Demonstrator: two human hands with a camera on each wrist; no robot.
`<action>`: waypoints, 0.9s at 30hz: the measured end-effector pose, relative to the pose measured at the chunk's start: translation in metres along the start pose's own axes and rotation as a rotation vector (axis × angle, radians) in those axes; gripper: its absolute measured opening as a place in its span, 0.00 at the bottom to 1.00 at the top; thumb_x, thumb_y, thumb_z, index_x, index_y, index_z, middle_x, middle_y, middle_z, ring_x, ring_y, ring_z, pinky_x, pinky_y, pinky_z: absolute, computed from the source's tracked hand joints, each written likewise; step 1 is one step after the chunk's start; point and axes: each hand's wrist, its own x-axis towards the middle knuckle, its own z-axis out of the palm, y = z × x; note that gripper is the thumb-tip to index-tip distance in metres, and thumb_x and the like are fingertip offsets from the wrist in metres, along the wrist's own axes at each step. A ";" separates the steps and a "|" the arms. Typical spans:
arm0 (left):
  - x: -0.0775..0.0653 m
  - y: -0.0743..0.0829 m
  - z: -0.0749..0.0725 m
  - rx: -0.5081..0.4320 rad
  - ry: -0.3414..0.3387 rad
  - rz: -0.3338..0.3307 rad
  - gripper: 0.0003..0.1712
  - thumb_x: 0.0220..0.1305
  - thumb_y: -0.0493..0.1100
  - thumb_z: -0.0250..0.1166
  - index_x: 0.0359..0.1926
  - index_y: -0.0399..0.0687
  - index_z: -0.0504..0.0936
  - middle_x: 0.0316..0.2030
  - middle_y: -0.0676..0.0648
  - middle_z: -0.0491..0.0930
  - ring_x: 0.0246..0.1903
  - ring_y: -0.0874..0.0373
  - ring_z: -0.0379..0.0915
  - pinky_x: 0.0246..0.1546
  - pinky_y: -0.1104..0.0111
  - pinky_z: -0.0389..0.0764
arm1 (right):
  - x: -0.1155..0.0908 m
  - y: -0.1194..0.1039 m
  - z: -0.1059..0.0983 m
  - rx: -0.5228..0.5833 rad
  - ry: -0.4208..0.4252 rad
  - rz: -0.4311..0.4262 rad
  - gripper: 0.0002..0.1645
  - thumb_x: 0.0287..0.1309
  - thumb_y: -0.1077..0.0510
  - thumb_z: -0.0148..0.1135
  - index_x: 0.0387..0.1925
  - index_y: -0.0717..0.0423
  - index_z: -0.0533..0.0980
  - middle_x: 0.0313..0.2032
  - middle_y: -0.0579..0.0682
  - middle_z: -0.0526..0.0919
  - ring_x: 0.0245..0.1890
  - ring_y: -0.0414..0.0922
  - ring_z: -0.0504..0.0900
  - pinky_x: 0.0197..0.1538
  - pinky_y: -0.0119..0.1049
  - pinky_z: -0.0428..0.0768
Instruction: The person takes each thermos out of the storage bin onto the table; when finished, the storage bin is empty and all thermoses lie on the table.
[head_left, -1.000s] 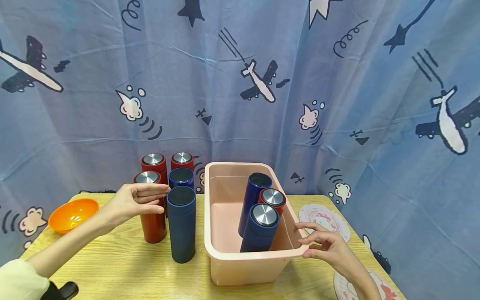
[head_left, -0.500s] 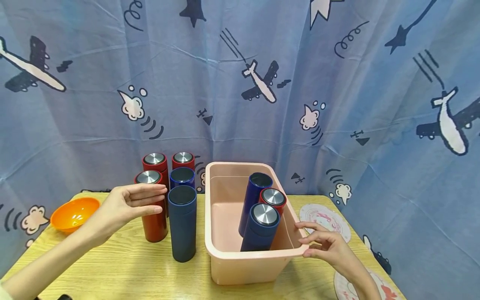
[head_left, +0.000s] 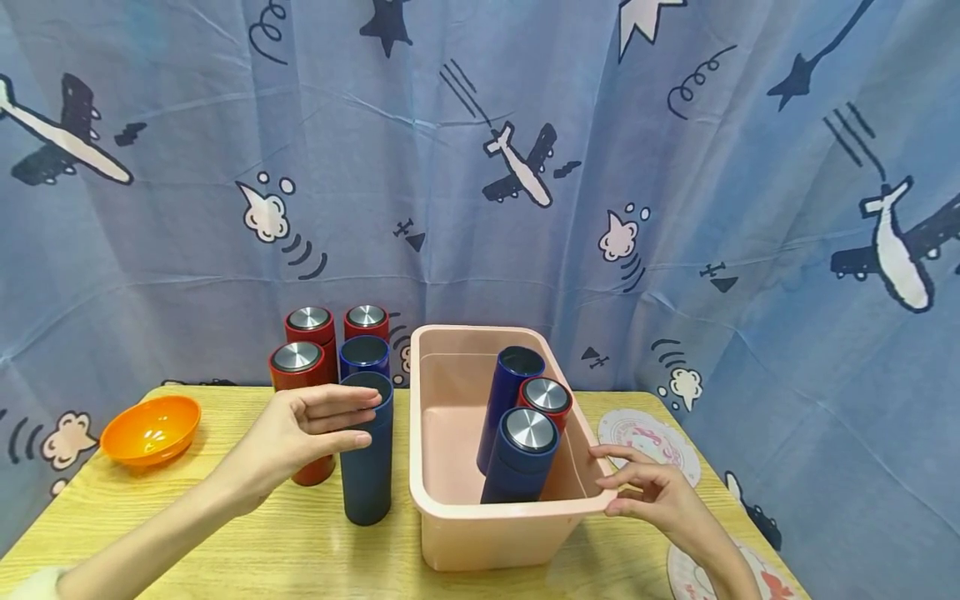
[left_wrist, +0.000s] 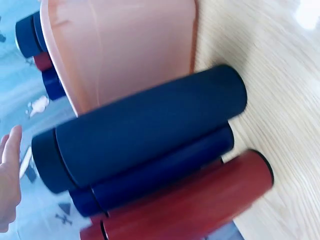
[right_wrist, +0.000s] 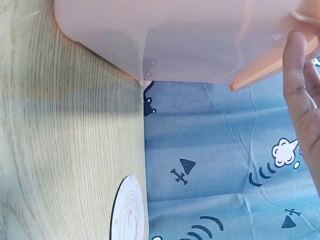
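My left hand (head_left: 288,437), fingers extended and thumb apart, is in front of a dark blue thermos (head_left: 366,475) and overlaps its upper part in the head view. In the left wrist view, a gap shows between the fingertips and the lid end of that thermos (left_wrist: 145,130). Beside it stand a brighter blue thermos (head_left: 365,354) and several red ones, the nearest red thermos (head_left: 296,377) partly hidden by the hand. My right hand (head_left: 660,496) pinches the front right rim of a pink plastic bin (head_left: 480,533). Inside its right side are a blue thermos (head_left: 498,408), a red one (head_left: 547,396) and a dark blue one (head_left: 521,467).
An orange bowl (head_left: 150,429) sits at the table's left edge. Two round printed mats, one at the back right (head_left: 651,442) and one at the front right (head_left: 712,575), lie on the wooden table (head_left: 285,550). A blue patterned curtain (head_left: 480,250) hangs behind.
My left hand has moved right and slightly down, from beside the dark blue thermos to overlapping its top in the head view. The right hand stays on the bin's rim.
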 end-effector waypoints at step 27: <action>0.047 -0.025 0.094 -0.182 -0.106 -0.054 0.27 0.54 0.35 0.72 0.56 0.34 0.78 0.52 0.38 0.80 0.52 0.49 0.78 0.51 0.62 0.79 | 0.000 -0.003 0.001 -0.006 0.001 -0.001 0.16 0.54 0.77 0.60 0.44 0.67 0.81 0.59 0.46 0.75 0.59 0.37 0.72 0.43 0.34 0.83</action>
